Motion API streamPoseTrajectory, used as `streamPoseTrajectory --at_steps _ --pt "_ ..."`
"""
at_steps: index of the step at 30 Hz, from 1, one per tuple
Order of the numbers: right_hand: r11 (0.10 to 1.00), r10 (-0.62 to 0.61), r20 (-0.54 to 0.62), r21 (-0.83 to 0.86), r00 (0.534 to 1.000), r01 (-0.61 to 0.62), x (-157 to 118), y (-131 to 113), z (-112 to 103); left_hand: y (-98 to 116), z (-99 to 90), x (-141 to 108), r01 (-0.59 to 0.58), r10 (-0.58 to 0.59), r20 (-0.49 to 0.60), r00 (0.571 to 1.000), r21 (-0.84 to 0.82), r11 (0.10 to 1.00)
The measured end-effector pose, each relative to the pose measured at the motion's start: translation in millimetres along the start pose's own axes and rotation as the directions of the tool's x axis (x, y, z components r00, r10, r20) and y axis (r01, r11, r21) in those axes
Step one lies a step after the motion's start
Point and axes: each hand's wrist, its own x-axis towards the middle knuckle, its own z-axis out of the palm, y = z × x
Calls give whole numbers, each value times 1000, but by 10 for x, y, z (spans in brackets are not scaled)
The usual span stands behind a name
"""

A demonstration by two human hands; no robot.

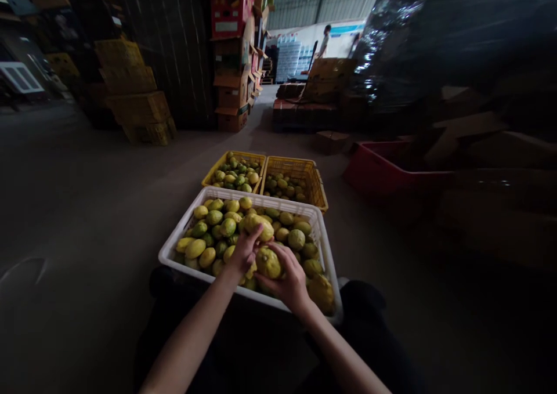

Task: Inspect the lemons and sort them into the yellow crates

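Note:
In front of me a white plastic crate (185, 210) is filled with yellow and green lemons (208, 257). Over its middle, my left hand (245, 251) is closed around a knobbly yellow lemon (262, 229). Just below and to the right, my right hand (290, 277) grips a greenish-yellow lemon (268, 263) with its stem end facing me. Both hands are close together, and some of their fingers are hidden behind the fruit.
Beyond the white crate stand two yellow crates, a left one (209, 176) and a right one (321, 194), both holding lemons. A red bin (369, 170) is at the right. Stacked cartons (230, 92) and yellow crates (139, 107) rise behind. A person (324, 41) is far off.

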Motion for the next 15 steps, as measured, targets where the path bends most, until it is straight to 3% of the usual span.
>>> streamPoseTrajectory --at_steps 2,5,7,9,12,15 --pt "993 103 -120 61 987 -96 39 -8 -31 130 16 0 -180 183 -19 983 92 979" --pt "983 186 -325 67 927 -173 120 3 -87 308 28 -94 -406 394 99 914 262 876" --pt "977 210 -412 63 887 -202 172 23 -117 383 20 -190 -450 397 217 892 333 829" --pt "977 212 -431 64 877 -205 210 47 -133 410 0 -268 -491 378 327 866 417 764" --pt "988 154 -388 38 909 -151 236 79 -138 388 -41 -309 -549 359 428 829 509 663" --pt "997 26 -342 -59 940 -49 242 99 -137 360 -64 -288 -556 357 434 827 541 631"
